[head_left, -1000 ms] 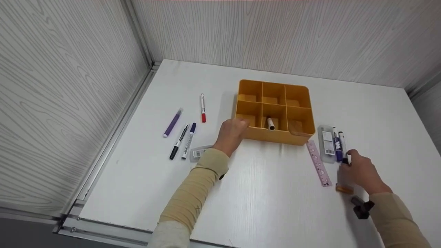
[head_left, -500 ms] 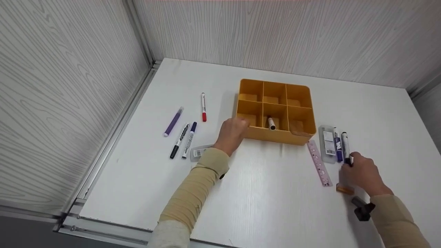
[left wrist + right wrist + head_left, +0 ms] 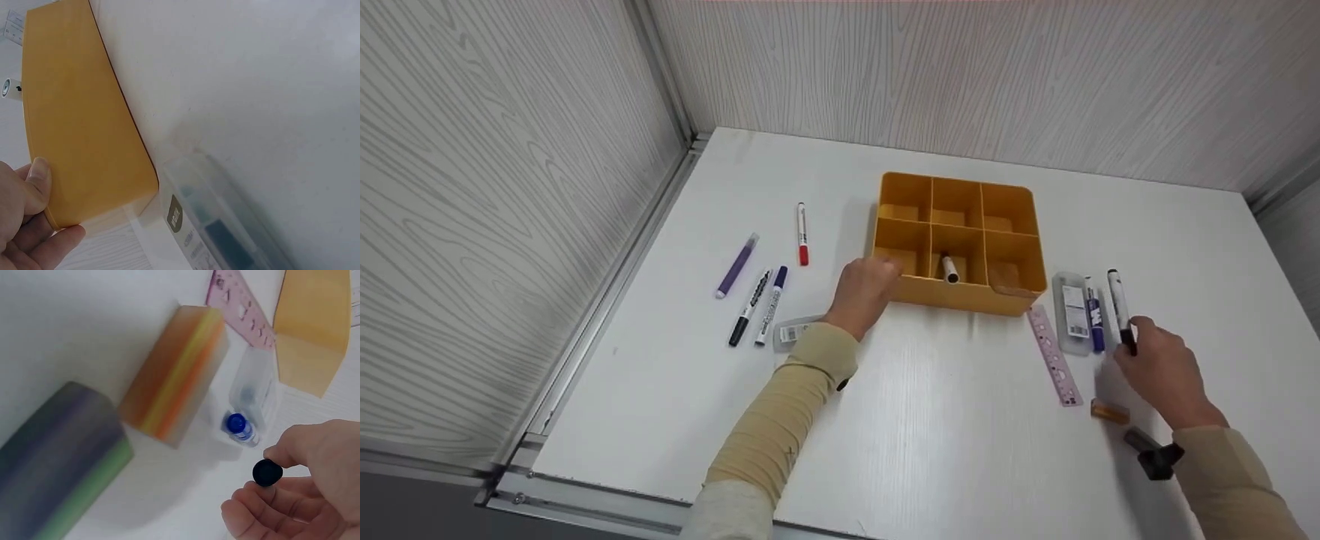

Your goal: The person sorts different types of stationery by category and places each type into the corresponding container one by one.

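In the head view my left hand (image 3: 864, 294) grips the near-left corner of an orange six-compartment organizer box (image 3: 960, 294). The left wrist view has the thumb outside its wall (image 3: 84, 124) and fingers over the rim. One white marker (image 3: 949, 270) leans in the front middle compartment. On the right, my right hand (image 3: 1162, 367) pinches a white marker (image 3: 1119, 300) by its black-cap end between thumb and fingers; the right wrist view faces the black cap (image 3: 267, 472). Just left of it lie a blue-purple marker (image 3: 1094, 322) and a clear plastic case (image 3: 1072, 311).
A pink ruler (image 3: 1055, 358) lies before the box, with an orange striped block (image 3: 1110, 411) and a dark block (image 3: 62, 455) nearer. On the left lie a red-capped marker (image 3: 802, 234), purple pen (image 3: 737, 266), black marker (image 3: 750, 309), blue-capped marker (image 3: 772, 306) and another clear case (image 3: 791, 333).
My right hand has drawn the black-capped marker to the right, away from the blue-purple marker, and shifted slightly right with it. The left hand keeps its hold on the box.
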Tool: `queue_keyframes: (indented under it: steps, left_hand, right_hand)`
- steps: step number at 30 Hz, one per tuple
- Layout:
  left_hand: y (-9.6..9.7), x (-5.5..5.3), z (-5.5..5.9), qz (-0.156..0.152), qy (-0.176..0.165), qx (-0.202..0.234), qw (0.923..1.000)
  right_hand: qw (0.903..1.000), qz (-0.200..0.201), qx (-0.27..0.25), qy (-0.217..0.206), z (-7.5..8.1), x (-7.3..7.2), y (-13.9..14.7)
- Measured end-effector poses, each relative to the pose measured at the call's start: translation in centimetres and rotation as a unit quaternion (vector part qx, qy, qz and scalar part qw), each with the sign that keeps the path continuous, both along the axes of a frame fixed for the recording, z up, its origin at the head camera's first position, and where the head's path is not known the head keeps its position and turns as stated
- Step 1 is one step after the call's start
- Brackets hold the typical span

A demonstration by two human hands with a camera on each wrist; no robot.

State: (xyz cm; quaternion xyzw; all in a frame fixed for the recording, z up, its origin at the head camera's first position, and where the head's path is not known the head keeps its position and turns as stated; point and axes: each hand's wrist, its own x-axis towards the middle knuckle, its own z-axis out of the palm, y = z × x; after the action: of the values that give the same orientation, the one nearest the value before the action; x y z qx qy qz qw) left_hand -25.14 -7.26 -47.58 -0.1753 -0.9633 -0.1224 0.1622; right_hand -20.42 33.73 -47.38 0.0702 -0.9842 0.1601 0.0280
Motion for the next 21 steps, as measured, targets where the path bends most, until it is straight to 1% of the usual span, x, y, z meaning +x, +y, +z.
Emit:
queue_keyframes:
  steps: [3, 7, 9, 14, 17, 19, 21]
  left_hand:
    - [0.0, 0.0, -0.1, 0.000, -0.002, -0.001, 1.0000]
    - [0.0, 0.1, -0.1, 0.003, -0.004, -0.001, 1.0000]
    - [0.0, 0.1, -0.1, 0.005, -0.006, -0.004, 1.0000]
    - [0.1, 0.2, 0.1, 0.010, -0.017, -0.016, 0.9997]
    - [0.1, 0.2, 0.1, 0.008, -0.015, -0.014, 0.9998]
    - [0.1, 0.2, 0.1, 0.004, -0.005, -0.002, 1.0000]
    - [0.1, 0.2, 0.0, -0.001, 0.007, 0.009, 0.9999]
  right_hand:
    - [0.9999, 0.001, -0.009, 0.011, 0.7, -0.1, -0.5]
    - [0.9982, 0.014, -0.022, 0.053, 1.8, -0.3, -1.5]
    - [0.9971, 0.020, -0.027, 0.068, 2.5, -0.4, -2.2]
    - [0.9946, 0.041, -0.033, 0.089, 4.1, -0.4, -4.2]
    - [0.9900, 0.067, -0.038, 0.118, 4.8, -0.3, -5.4]
    - [0.9845, 0.088, -0.043, 0.146, 5.1, -0.4, -6.0]
    - [0.9804, 0.101, -0.045, 0.163, 5.4, -0.3, -6.5]
